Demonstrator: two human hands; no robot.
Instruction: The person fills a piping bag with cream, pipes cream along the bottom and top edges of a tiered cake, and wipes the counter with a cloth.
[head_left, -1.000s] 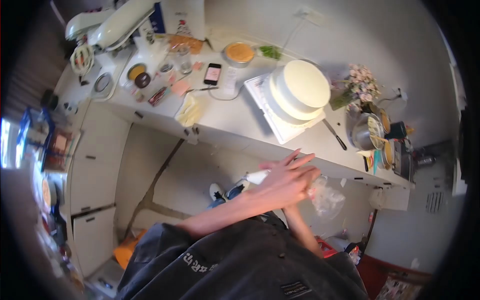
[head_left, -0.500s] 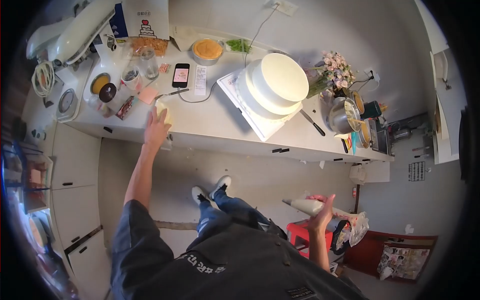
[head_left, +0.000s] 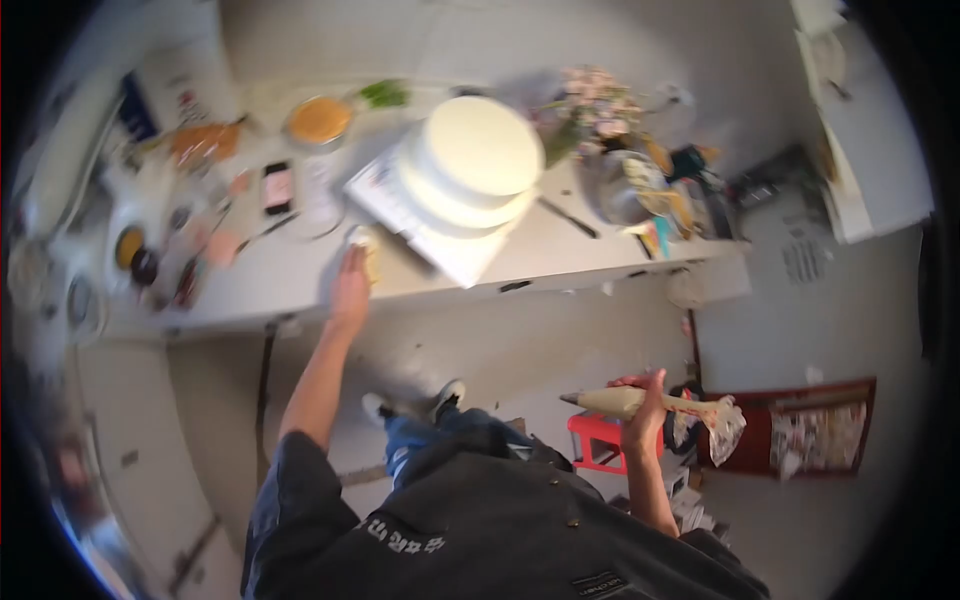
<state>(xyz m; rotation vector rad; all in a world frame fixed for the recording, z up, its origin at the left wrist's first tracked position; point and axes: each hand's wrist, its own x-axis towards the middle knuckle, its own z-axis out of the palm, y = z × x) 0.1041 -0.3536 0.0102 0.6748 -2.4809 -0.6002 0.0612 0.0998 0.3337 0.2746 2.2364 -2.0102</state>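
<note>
My left hand (head_left: 350,290) rests near the counter's front edge, its fingers together on a pale yellow cloth (head_left: 371,262) that shows beyond and beside them. Just to the right stands a white two-tier cake (head_left: 484,148), tilted in view, on a white board (head_left: 455,262). Over the floor, my right hand (head_left: 645,412) is wrapped round a piping bag (head_left: 612,402) full of cream-coloured filling. Its dark metal tip points left, and the bag's twisted, crumpled end (head_left: 725,430) trails to the right of the hand.
On the counter (head_left: 290,275) lie a phone (head_left: 277,188), a round sponge cake in a tin (head_left: 319,120) and a long spatula (head_left: 568,218). A mixing bowl (head_left: 628,188) and flowers (head_left: 600,100) stand at the right. A red stool (head_left: 598,442) is below my right hand.
My left hand has slid right along the counter with the cloth, towards the cake board. The camera has turned, blurring the view. My right hand keeps hold of the piping bag, now more level.
</note>
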